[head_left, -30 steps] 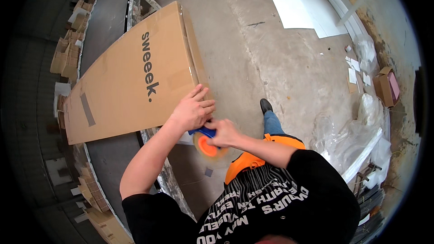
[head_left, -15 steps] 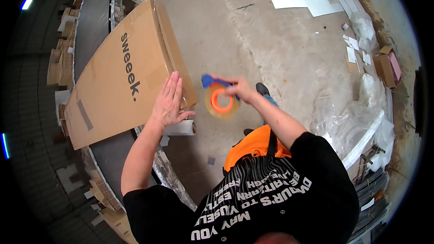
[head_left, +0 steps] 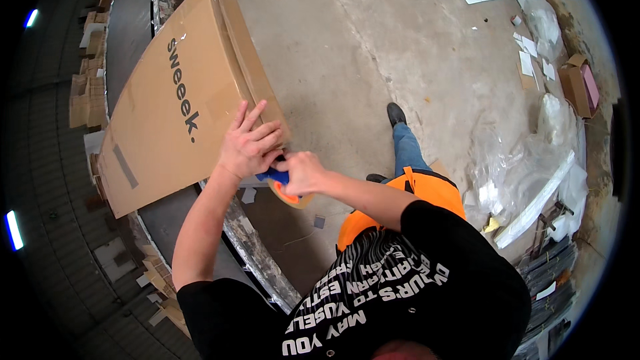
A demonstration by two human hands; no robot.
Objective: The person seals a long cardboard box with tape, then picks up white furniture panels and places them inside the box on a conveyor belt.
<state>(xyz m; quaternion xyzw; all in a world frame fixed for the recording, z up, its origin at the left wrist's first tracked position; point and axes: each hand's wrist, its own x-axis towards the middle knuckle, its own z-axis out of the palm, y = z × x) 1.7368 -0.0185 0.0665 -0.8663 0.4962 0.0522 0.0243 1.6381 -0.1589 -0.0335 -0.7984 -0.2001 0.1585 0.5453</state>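
Carton point(head_left: 160, 120) lies with long axis across right edge of conveyor point(head_left: 131, 23), leftward from right hand point(head_left: 303, 172) gripping tape dispenser point(head_left: 273, 177), nearer left hand point(head_left: 250, 148) resting spread on its corner.

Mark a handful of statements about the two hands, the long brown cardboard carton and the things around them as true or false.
1. The bare right hand grips the blue plastic handheld tape dispenser. True.
2. The bare left hand hangs in the air, touching nothing. False: it rests on the long brown cardboard carton.
3. The carton lies flat on the floor. False: it lies on a long dark-topped bench.
4. Bright orange cloth shows at the person's waist. True.
5. The open brown cardboard box at the picture's right has something green in its opening. False: what shows there is pink.
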